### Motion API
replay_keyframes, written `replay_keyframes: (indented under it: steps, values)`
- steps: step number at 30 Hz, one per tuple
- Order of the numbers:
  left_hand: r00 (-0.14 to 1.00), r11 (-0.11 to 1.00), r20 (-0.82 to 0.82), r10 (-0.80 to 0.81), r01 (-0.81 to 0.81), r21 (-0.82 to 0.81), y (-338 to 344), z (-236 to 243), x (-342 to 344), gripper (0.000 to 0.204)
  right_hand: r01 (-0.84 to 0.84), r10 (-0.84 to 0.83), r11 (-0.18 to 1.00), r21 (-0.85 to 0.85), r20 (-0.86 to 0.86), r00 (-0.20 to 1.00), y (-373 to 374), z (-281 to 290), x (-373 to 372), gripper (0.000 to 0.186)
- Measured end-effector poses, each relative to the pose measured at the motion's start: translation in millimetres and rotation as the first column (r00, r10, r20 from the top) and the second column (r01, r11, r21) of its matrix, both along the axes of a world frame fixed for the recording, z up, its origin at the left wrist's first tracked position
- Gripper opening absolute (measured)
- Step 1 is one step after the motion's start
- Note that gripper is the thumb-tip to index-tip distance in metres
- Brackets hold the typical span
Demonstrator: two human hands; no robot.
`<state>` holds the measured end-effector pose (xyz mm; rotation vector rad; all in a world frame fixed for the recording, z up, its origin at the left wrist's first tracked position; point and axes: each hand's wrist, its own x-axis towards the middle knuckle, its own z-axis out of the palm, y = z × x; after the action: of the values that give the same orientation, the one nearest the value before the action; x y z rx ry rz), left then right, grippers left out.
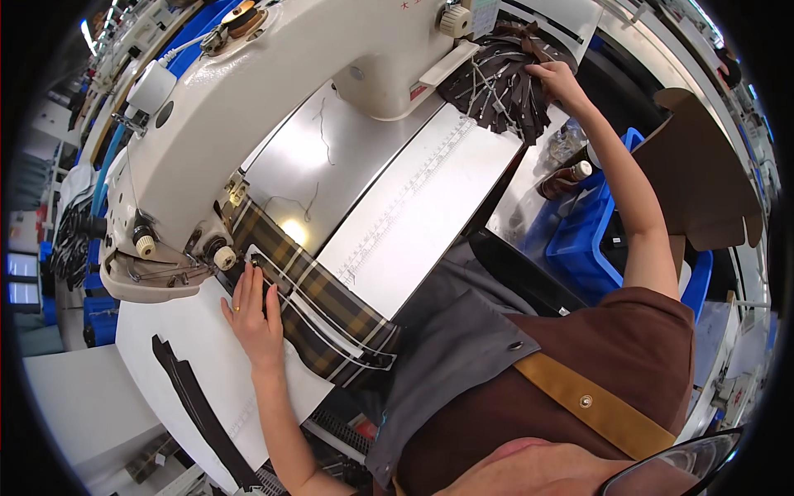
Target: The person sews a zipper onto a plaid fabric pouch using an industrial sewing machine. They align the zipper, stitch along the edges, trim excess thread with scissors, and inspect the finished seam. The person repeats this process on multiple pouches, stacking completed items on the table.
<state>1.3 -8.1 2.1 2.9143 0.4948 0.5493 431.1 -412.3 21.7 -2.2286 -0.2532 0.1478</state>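
Note:
A beige sewing machine (207,124) stands over the work. My left hand (255,322) lies flat with its fingers stretched out, the fingertips at a dark strip beside the presser foot area. Brown and black plaid fabric (314,285) with white-edged bands runs from under the machine head toward my lap. Far to the right, my right hand (558,83) reaches out to a heap of dark brown strips (504,78), its fingers closed on a strip at the heap's upper edge. The part of the strip inside my fingers is hidden.
A white board with ruler markings (413,215) covers the table right of the plaid fabric. Another dark strip (198,405) lies on a white sheet (149,331) at the left. Loose threads (321,132) rest on the metal bed. A blue crate (591,219) and a brown bottle (565,179) stand at the right.

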Motion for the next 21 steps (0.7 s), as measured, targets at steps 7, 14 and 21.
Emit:
replay_keyframes:
  steps: [7, 14, 21]
  values:
    - [1.000, 1.000, 0.002, 0.009, -0.009, 0.003, -2, 2, -1, 0.033, -0.022, 0.125, 0.904, -0.427, 0.215, 0.969, 1, 48, -15, 0.028]
    - [0.995, 0.997, 0.072, -0.070, 0.072, -0.026, -2, 4, 5, 0.032, 0.020, 0.047, 0.923, 0.384, -0.165, 0.985, 8, -3, -10, 0.024]
    - [0.991, 0.996, 0.110, -0.073, 0.078, -0.039, -5, 8, 4, 0.030, -0.265, 0.286, 0.957, 0.114, -0.233, 0.930, 12, 33, -25, 0.020]
